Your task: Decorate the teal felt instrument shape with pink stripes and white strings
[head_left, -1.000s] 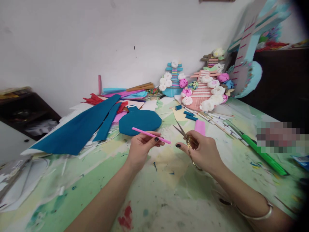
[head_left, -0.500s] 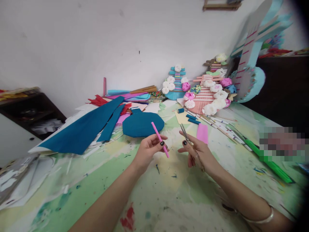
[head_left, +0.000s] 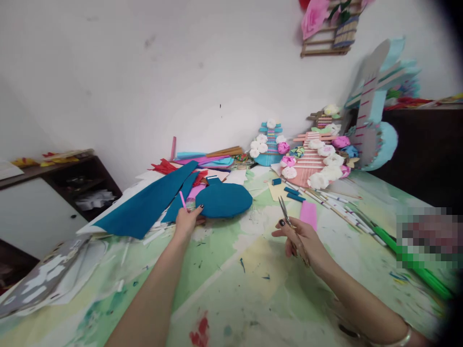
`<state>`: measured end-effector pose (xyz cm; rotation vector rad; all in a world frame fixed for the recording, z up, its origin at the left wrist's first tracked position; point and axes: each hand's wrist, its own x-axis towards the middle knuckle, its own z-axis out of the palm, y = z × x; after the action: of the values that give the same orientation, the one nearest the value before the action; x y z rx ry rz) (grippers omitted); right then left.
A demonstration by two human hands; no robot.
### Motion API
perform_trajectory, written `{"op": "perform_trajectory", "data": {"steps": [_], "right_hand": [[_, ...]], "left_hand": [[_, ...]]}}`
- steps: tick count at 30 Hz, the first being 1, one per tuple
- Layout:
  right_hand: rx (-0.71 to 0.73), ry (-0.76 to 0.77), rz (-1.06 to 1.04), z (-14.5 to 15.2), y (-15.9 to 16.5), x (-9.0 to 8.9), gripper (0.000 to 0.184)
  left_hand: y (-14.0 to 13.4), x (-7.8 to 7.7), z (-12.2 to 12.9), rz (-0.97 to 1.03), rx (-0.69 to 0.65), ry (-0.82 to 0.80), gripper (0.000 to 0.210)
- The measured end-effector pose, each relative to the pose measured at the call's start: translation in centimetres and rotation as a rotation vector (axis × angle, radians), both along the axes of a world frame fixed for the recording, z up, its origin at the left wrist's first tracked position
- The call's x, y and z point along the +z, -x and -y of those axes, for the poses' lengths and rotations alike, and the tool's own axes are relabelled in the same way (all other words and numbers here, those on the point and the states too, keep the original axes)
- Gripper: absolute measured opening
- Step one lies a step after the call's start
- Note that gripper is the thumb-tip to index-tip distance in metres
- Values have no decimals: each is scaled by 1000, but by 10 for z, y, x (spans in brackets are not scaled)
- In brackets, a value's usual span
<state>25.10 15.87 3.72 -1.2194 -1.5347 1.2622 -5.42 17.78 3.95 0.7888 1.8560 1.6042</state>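
Observation:
My left hand [head_left: 188, 219] reaches to the left edge of a dark blue, lute-shaped piece [head_left: 224, 200], its thumb over the edge and the other fingers partly hidden. A thin pink strip [head_left: 183, 200] sticks up out of the same hand. In my right hand [head_left: 302, 238] is a pair of scissors [head_left: 284, 212], fingers curled around them and the blades pointing up and away. Just beyond that hand lies a flat pink piece [head_left: 308, 215]. Small dark blue strips [head_left: 294, 194] rest on a cream sheet behind it.
Dark blue sheets [head_left: 144, 212] and other coloured paper lie at left. Flower-covered lute models [head_left: 311, 164] lean at the back, by a tall pale-blue model [head_left: 376, 111]. Thin sticks [head_left: 347, 212] and a green bundle [head_left: 415, 265] lie right. Scraps dot the green-patterned table [head_left: 231, 289].
My left hand has moved left and forward with the pink strip, from in front of the blue piece to its left edge. My right hand keeps the scissors. The view has tilted up.

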Motion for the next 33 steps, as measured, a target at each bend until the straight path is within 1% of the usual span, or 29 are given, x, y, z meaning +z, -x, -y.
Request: {"op": "perform_trajectory", "data": {"steps": [2, 4, 7, 9, 12, 14, 15, 16, 17, 19, 21, 23, 25, 27, 28, 30, 33], "right_hand": [[-16, 4, -42, -1, 0, 2, 45], [-34, 3, -96, -2, -1, 4, 45], [-104, 8, -185, -6, -4, 8, 47], [-176, 13, -256, -9, -9, 12, 46], [-265, 4, -357, -14, -18, 17, 41], [-302, 6, -394, -17, -25, 20, 36], [-316, 19, -398, -18, -27, 21, 33], [-321, 41, -394, -19, -29, 22, 30], [-317, 74, -379, -20, -31, 22, 28], [-265, 167, -321, -20, -30, 20, 28], [-185, 256, -269, -19, -26, 16, 29], [-117, 305, -238, -17, -20, 12, 29], [-77, 307, -226, -15, -16, 9, 29], [-53, 297, -216, -14, -14, 9, 29], [-48, 293, -216, -14, -14, 9, 28], [-53, 284, -219, -15, -15, 9, 28], [-44, 238, -213, -14, -15, 10, 30]], "left_hand": [[-5, -6, -3, 109, -68, -34, 19], [-7, -9, -5, 187, -85, -67, 22], [-4, -6, -3, 238, -80, -107, 30], [2, 3, 1, 244, -98, -137, 34], [15, 23, 10, 243, -173, -167, 37], [24, 36, 16, 244, -280, -146, 38], [30, 42, 18, 236, -360, -117, 40], [35, 47, 19, 204, -475, -68, 41], [41, 50, 19, 152, -573, -17, 41], [52, 55, 14, -20, -718, 78, 40], [59, 56, 4, -259, -810, 149, 39], [62, 56, -7, -504, -888, 214, 37], [59, 57, -16, -759, -898, 256, 37], [50, 60, -22, -989, -818, 250, 35], [44, 62, -23, -1052, -776, 232, 33], [26, 66, -17, -1093, -745, 199, 29], [-11, 69, 9, -1096, -782, 176, 27]]}}
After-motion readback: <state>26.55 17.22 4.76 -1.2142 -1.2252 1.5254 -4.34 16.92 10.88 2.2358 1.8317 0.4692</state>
